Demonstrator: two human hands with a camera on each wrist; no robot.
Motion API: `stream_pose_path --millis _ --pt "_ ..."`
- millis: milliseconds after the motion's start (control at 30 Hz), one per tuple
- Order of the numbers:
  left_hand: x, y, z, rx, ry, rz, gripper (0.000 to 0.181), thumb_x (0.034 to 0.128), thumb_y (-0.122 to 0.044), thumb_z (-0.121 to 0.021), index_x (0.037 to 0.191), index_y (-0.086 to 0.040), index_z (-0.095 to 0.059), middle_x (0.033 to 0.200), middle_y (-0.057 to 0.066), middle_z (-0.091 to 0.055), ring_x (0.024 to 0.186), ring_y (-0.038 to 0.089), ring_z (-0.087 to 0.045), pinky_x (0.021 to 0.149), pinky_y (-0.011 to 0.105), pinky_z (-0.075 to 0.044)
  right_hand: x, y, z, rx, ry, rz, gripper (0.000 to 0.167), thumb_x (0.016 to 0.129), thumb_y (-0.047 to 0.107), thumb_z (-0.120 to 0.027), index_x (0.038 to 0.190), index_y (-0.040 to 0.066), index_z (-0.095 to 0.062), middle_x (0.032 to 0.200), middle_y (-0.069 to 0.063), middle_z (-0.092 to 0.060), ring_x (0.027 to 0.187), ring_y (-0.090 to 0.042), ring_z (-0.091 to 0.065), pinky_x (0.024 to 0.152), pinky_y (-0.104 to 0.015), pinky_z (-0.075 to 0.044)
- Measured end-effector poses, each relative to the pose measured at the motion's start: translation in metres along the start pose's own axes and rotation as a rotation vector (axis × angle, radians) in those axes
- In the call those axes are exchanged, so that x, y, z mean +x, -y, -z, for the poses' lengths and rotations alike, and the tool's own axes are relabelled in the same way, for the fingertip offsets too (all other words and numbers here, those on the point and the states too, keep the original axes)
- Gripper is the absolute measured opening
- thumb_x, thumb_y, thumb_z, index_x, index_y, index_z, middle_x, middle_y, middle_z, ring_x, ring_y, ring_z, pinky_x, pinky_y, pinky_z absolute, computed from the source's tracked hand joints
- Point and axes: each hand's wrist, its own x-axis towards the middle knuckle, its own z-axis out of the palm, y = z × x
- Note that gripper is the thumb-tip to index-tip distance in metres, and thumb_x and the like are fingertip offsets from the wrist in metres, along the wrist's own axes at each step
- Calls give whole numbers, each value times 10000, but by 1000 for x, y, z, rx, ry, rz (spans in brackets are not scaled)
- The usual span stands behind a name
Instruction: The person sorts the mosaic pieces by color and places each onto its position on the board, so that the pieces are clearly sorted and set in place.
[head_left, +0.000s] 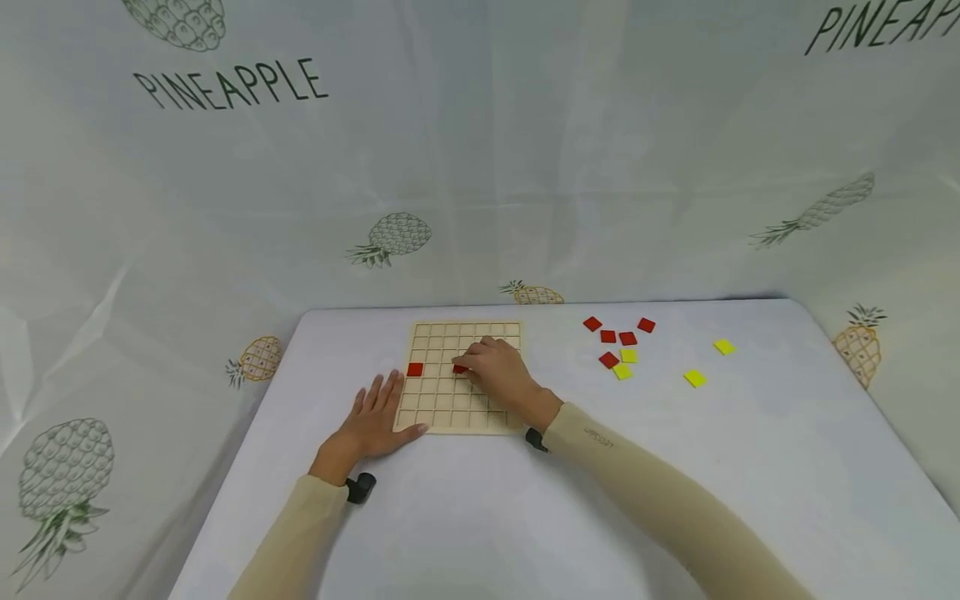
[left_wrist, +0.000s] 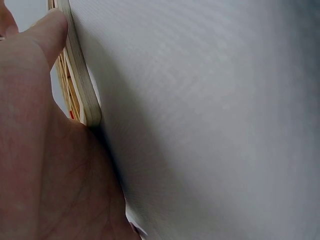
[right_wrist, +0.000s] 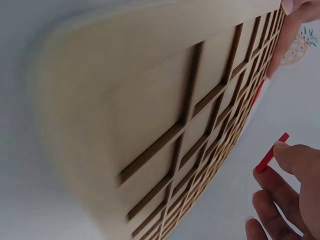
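Your left hand [head_left: 372, 427] lies spread against the gridded board [head_left: 435, 401] at eight o'clock, your right hand [head_left: 497, 372] pinching a red tile [right_wrist: 265, 160] above.

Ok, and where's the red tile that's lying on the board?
In the head view, the red tile lies in the leftmost column of the grid board, right beside the left hand.

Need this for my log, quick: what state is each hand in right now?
Left hand: open, touching the board, holding nothing.
Right hand: closed, pinching a red tile.
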Motion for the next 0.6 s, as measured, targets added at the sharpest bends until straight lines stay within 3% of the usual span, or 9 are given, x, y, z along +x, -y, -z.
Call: stream_pose_path --millis 600 --pt "-1 -1 1 -12 2 -2 1099 999 -645 -578 1684 14 -26 1774 199 10 1627 440 54 1284 636 16 42 21 -23 2 237 -79 253 994 190 -763 1245 193 -798 1160 12 -775 1080 -202 -671 1040 -393 -539"
